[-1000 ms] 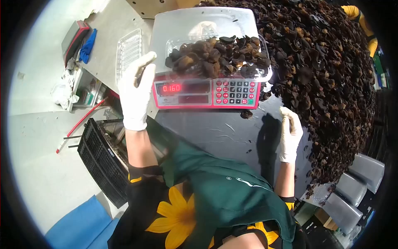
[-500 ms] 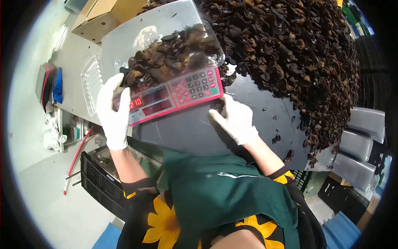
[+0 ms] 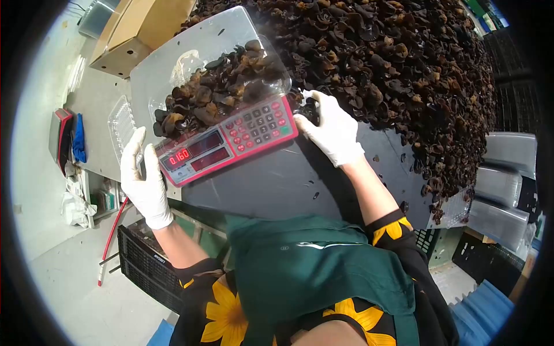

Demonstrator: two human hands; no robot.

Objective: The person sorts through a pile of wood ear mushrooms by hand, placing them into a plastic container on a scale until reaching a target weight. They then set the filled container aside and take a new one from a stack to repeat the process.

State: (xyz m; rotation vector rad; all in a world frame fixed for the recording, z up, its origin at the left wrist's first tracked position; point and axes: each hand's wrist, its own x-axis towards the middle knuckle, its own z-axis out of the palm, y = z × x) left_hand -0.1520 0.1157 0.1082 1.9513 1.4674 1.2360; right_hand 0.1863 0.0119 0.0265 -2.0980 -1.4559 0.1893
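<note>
A red and grey digital scale (image 3: pixel 254 134) carries a clear plastic tub (image 3: pixel 161 63), tilted in my view, with dark wood ear mushrooms (image 3: pixel 202 98) heaped in its near part. Its red display (image 3: pixel 179 157) reads 0.160. My left hand (image 3: pixel 143 184), in a white glove, is by the scale's left end with thumb and fingers apart and nothing between them. Beside the scale's right end, my gloved right hand (image 3: pixel 332 130) has its thumb and forefinger around a few dark wood ear pieces (image 3: pixel 310 109). The other fingers are partly hidden.
A large pile of wood ear mushrooms (image 3: pixel 398 63) covers the back and right of the dark table (image 3: pixel 259 179). A cardboard box (image 3: pixel 135 40) stands at back left, near a clear ridged lid (image 3: pixel 120 127). Clear trays (image 3: pixel 499 184) are stacked at right; a black crate (image 3: pixel 147 268) is below left.
My right hand has moved up beside the scale to the dark pieces. My left hand has drawn slightly down and left. The display has changed from a reading ending in 210 to 0.160.
</note>
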